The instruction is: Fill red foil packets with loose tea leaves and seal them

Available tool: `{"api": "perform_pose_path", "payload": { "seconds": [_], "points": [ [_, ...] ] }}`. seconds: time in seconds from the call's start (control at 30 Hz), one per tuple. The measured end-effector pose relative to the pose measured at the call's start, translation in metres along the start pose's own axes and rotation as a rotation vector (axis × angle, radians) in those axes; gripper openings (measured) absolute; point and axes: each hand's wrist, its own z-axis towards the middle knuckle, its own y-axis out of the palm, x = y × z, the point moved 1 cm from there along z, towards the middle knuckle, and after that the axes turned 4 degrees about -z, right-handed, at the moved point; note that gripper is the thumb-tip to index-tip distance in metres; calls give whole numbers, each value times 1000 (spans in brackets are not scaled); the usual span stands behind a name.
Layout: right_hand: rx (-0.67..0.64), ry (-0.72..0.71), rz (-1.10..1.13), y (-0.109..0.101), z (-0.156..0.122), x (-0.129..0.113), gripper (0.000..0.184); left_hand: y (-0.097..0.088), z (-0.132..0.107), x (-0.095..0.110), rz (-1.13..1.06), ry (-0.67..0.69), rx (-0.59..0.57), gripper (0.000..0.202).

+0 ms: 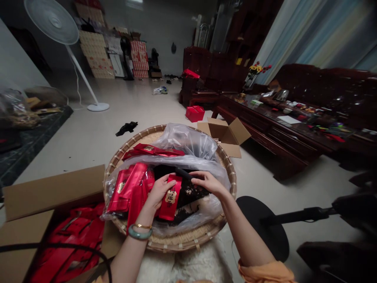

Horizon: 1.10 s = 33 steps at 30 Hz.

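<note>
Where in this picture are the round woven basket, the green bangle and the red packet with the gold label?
round woven basket point(179, 243): head view, on its front rim.
green bangle point(140, 232): head view, on the band around the wrist.
red packet with the gold label point(169, 210): head view, on its front, below the label.

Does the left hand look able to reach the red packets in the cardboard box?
Probably yes: the left hand is close, with only the basket rim between, though it's holding a red packet now.
</note>
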Motion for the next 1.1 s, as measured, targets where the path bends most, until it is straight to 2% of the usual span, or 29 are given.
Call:
{"api": "perform_pose_path", "payload": {
  "seconds": [0.17, 0.3, 0.5, 0.63, 0.73, 0.8, 0.87, 1.0, 1.1],
  "points": [
    [-27, 34, -234, -24, -16, 21, 53, -5, 5, 5, -25, 49, 151, 33],
    [8, 62, -474, -36, -23, 44, 53, -3, 6, 7, -58, 61, 151, 33],
    [96, 134, -716, -34, -26, 66, 54, -2, 4, 8, -6, 52, 186, 38],
    [165, 147, -780, -27, -28, 57, 61, -3, 3, 8, 69, 33, 190, 41],
    [296, -20, -673, -11, -24, 33, 44, 0, 3, 6, 117, 14, 159, 42],
    [365, -156, -482, 5, -16, 14, 32, 2, 3, 3, 152, -2, 112, 43],
    [400, -240, -297, 23, -5, -1, 29, 5, 3, 1, 184, -16, 61, 43],
    [383, -202, -41, 48, 14, -11, 20, 4, 1, -1, 215, -4, 19, 38],
    [348, -113, 160, 49, 20, -13, 23, -2, 0, 0, 200, -13, 28, 40]
  ]
}}
